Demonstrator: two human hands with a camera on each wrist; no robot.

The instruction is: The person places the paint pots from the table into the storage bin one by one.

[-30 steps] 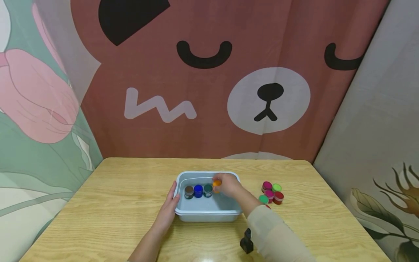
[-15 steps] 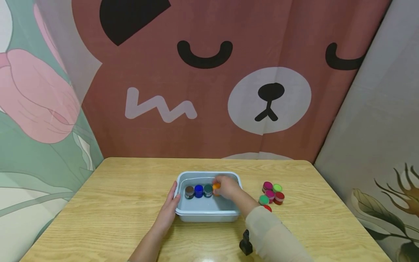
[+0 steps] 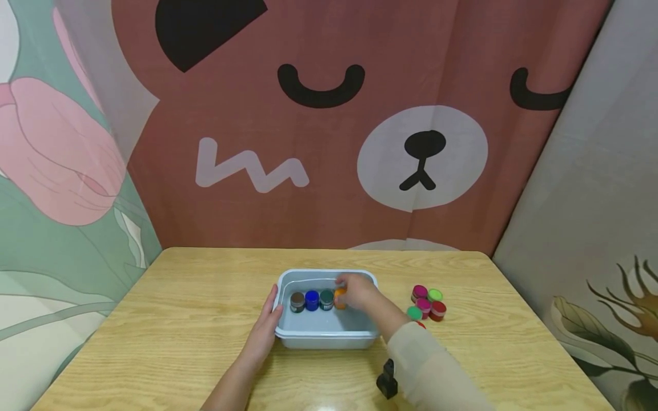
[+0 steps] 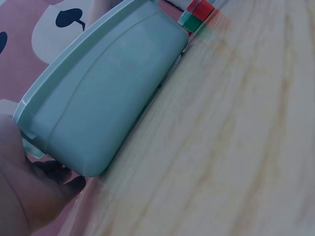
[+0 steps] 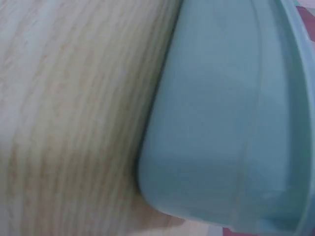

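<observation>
A pale blue plastic basin (image 3: 329,341) stands on the wooden table. Inside it a row of small paint jars runs across: a brown jar (image 3: 297,302), a blue jar (image 3: 311,300), a dark green jar (image 3: 326,299) and an orange jar (image 3: 339,300) at the right end. My right hand (image 3: 360,292) reaches over the basin's right side and holds the orange jar, partly covering it. At the left wall my left hand (image 3: 266,324) grips the basin, thumb at the rim and fingers along the outside. The right wrist view shows only the basin's outer wall (image 5: 206,123) and the table.
Right of the basin stands a cluster of several jars, among them a lime green jar (image 3: 434,294), a magenta jar (image 3: 419,293), a red jar (image 3: 437,310) and a green jar (image 3: 414,313). A small black device (image 3: 387,381) shows beside the right sleeve. A bear-print curtain (image 3: 329,217) hangs behind the table.
The orange jar has come down slightly beside the dark green jar, with my right hand staying at it. My left hand and the basin have not moved.
</observation>
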